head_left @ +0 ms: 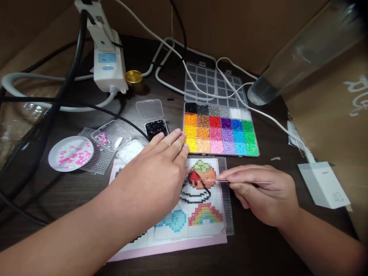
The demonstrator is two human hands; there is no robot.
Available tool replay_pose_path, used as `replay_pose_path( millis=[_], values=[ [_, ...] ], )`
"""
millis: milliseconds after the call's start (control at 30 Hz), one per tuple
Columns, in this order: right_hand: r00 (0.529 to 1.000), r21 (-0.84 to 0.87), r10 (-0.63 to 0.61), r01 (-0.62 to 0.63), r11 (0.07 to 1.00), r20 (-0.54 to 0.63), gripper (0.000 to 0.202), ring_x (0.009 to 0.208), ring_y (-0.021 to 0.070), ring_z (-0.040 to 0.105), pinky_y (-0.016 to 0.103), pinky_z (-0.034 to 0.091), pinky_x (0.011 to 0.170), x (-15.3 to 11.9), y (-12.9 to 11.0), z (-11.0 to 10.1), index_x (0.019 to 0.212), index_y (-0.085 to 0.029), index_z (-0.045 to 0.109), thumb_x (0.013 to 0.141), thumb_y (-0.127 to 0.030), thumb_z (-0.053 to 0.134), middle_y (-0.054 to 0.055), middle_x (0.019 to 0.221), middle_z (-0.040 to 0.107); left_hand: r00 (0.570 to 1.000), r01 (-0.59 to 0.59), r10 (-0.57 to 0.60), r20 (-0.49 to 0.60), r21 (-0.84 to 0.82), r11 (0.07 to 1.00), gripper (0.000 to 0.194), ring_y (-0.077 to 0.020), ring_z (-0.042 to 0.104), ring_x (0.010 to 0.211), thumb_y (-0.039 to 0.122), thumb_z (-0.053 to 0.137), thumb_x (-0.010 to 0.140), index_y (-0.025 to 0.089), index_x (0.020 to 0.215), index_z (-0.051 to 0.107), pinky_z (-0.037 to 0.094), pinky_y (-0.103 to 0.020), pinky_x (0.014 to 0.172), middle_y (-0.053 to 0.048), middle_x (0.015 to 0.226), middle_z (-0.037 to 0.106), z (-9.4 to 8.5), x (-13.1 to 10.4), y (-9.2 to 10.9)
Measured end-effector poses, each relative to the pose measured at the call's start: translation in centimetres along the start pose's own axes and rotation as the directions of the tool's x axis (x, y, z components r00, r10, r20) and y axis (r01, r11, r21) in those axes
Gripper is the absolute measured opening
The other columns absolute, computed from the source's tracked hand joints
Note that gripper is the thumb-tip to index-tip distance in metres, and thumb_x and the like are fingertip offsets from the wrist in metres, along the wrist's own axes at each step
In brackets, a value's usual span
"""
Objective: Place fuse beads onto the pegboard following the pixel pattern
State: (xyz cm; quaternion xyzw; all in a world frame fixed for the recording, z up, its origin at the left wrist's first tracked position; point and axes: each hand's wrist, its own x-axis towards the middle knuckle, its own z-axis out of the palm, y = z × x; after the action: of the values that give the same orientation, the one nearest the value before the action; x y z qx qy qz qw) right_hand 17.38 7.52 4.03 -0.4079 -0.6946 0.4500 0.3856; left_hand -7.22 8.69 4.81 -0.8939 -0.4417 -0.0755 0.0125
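Note:
My right hand (263,191) is closed on thin pink tweezers (222,180), whose tip points left over the bead picture. My left hand (161,172) lies flat, palm down with its fingers stretched out, across the left part of the clear pegboard (228,207); its fingertips are beside the bead case (221,134). Between the hands, black beads outline a shape with red beads (194,177) inside it. A printed pattern sheet (172,247) with a pink border shows an orange fruit, a rainbow (205,214) and a blue figure under the board. My left hand hides part of the sheet.
To the left are a white dish (71,153) of pink and white beads, a box of white beads (130,151) and a box of black beads (156,128). Behind stand a power strip (109,63) and a gold cup (134,78). White cables cross the case lid; a charger (323,184) lies right.

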Motion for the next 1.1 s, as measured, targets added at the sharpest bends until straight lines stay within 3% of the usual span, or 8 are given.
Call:
replay_pose_path(
  millis=[200,500,767,967,1100],
  values=[
    [0.996,-0.018,0.003,-0.002,1.0,0.084,0.036,0.047,0.0113,0.067,0.021,0.052,0.037,0.23,-0.26,0.87,0.106,-0.033,0.079,0.086,-0.005,0.068,0.003,0.102,0.081,0.998,0.031,-0.03,0.058,-0.013,0.999,0.051,-0.0326,0.038,0.146,0.02,0.041,0.094,0.0,0.139,0.054,0.036,-0.052,0.117,-0.021,0.15,0.05,-0.07,-0.15,0.2],
    [0.998,-0.028,0.012,-0.01,1.0,0.059,0.028,0.055,0.0146,0.072,0.021,0.051,0.034,0.52,-0.22,0.98,0.1,-0.03,0.08,0.086,-0.009,0.069,0.005,0.098,0.081,0.996,0.056,-0.049,0.08,-0.086,0.995,0.051,-0.0326,0.035,0.147,0.018,0.041,0.094,-0.001,0.14,0.051,0.032,-0.054,0.119,-0.022,0.152,0.046,0.01,-0.24,0.08],
    [0.998,-0.017,0.029,-0.028,0.999,0.055,0.029,0.059,0.0154,0.074,0.02,0.051,0.033,0.64,-0.29,1.06,0.1,-0.031,0.08,0.086,-0.009,0.069,0.005,0.097,0.081,0.998,0.031,-0.029,0.049,-0.039,0.999,0.05,-0.034,0.04,0.144,0.019,0.043,0.094,-0.001,0.139,0.054,0.037,-0.053,0.117,-0.023,0.149,0.05,-0.11,-0.23,0.12],
    [0.997,-0.041,0.058,-0.057,0.998,0.044,0.02,0.061,0.0175,0.075,0.023,0.055,0.037,0.68,-0.37,1.1,0.094,-0.03,0.081,0.086,-0.015,0.07,0.005,0.095,0.081,0.998,0.04,-0.038,0.041,-0.046,0.998,0.05,-0.0347,0.042,0.143,0.029,0.039,0.1,-0.002,0.136,0.056,0.038,-0.054,0.115,-0.023,0.147,0.052,-0.23,-0.03,0.21],
    [0.998,-0.034,0.042,-0.04,0.999,0.052,0.024,0.06,0.0167,0.074,0.021,0.051,0.033,0.81,-0.32,1.07,0.097,-0.031,0.081,0.086,-0.013,0.07,0.005,0.095,0.081,0.995,0.075,-0.07,0.064,-0.069,0.995,0.057,-0.0326,0.041,0.144,0.04,0.04,0.101,-0.001,0.137,0.055,0.036,-0.052,0.117,-0.022,0.147,0.051,-0.53,0.08,0.46]
  ],
)
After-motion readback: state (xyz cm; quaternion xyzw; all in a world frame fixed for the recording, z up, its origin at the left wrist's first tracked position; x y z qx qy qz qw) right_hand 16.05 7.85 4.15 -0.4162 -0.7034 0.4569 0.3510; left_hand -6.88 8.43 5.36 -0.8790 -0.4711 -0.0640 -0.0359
